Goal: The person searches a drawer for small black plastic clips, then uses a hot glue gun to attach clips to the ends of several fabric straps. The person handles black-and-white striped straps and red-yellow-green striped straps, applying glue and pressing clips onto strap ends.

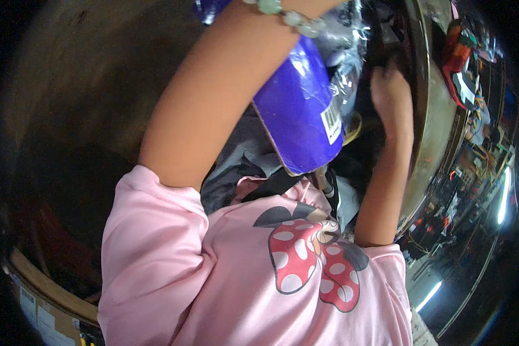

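Observation:
My left arm [205, 109] reaches up across the view, with a pale green bead bracelet [269, 6] at the wrist; the left hand lies beyond the top edge. Below that wrist is a shiny blue-violet piece of packaging [297, 106] with a worn edge and a white label [331, 122]. Whether the left hand touches it cannot be seen. Crumpled clear plastic wrap [343, 72] lies along its right side. My right hand [391, 95] is raised to the right of the plastic, blurred and partly in shadow. Its fingers cannot be made out.
A curved tan table surface with a raised edge [429, 115] runs down the right side. Beyond it are a red and black object [458, 63], cluttered goods and lit tube lights [504, 196]. At the lower left stands a cardboard box [52, 323]. Dark grey cloth [242, 144] lies below the packaging.

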{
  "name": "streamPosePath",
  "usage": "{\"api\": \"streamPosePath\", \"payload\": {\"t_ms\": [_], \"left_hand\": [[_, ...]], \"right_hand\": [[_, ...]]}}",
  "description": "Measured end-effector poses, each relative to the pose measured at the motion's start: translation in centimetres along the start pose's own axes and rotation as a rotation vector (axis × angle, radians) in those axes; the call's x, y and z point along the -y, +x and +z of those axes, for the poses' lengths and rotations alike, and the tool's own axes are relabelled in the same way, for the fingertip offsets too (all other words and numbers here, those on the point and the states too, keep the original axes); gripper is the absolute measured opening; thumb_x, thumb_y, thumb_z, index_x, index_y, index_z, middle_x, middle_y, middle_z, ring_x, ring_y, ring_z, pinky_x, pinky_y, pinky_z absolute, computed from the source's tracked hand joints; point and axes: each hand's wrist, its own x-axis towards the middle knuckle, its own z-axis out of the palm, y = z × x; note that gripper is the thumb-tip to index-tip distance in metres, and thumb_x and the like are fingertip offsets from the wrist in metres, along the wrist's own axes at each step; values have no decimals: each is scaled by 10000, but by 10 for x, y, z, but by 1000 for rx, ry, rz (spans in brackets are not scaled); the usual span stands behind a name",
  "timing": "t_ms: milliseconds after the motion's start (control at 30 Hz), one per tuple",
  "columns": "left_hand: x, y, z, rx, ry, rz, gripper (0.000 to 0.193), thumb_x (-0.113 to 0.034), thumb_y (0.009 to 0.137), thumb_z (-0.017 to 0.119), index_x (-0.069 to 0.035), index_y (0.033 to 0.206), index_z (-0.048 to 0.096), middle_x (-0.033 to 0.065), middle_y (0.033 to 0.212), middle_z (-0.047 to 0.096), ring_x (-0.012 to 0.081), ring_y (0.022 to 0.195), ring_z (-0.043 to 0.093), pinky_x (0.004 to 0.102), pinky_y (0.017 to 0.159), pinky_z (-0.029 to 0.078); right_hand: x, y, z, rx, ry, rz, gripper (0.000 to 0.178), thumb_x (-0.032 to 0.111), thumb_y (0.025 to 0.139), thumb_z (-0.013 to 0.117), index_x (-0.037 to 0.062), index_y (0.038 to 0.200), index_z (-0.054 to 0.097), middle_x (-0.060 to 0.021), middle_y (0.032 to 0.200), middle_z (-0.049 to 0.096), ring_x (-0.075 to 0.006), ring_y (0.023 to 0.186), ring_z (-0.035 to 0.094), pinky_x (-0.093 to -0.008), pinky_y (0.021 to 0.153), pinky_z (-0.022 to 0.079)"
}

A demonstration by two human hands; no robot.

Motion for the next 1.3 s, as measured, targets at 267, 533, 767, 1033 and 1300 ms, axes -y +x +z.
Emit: {"api": "streamPosePath", "payload": {"t_ms": [267, 533, 767, 1033, 1300], "left_hand": [[-17, -6, -10, 53, -29, -57, 579, -117, 856, 524, 13, 1397, 360, 390, 1343, 360, 540, 1142, 526, 552, 1011, 429], [-12, 4, -2, 108, -59, -81, 614, -107, 860, 501, 12, 1436, 321, 383, 1345, 343, 541, 1161, 509, 522, 1019, 438], [-14, 2, 4, 42, -12, -98, 557, -108, 899, 495, 17, 1429, 379, 363, 1397, 360, 461, 1123, 580, 481, 947, 510], [-18, 11, 16, 101, 45, -153, 588, -115, 912, 495, -29, 1474, 345, 313, 1470, 335, 416, 1108, 597, 465, 911, 534], [-7, 17, 13, 190, 16, -198, 722, -130, 863, 526, -18, 1506, 219, 363, 1382, 341, 497, 1113, 571, 532, 948, 490]], "right_hand": [[-16, 21, 2, 86, 12, -3, 404, 227, 909, 464, -70, 1145, 600, -333, 1133, 620, -476, 1124, 573, -487, 971, 444], [-39, 79, 27, -109, 81, -91, 586, 182, 885, 475, -49, 1419, 402, -347, 1427, 414, -444, 1355, 398, -445, 1135, 303], [-27, -2, 14, -16, 150, -280, 447, 164, 924, 438, -104, 1273, 519, -370, 1187, 571, -498, 1162, 532, -455, 996, 434], [1, -10, -18, 114, 19, 31, 435, 171, 933, 446, -75, 1276, 551, -346, 1232, 571, -445, 1219, 530, -408, 1028, 418], [42, -62, -32, -41, 211, -215, 453, 196, 997, 429, -49, 1378, 449, -318, 1354, 487, -427, 1308, 447, -409, 1107, 344]]}}
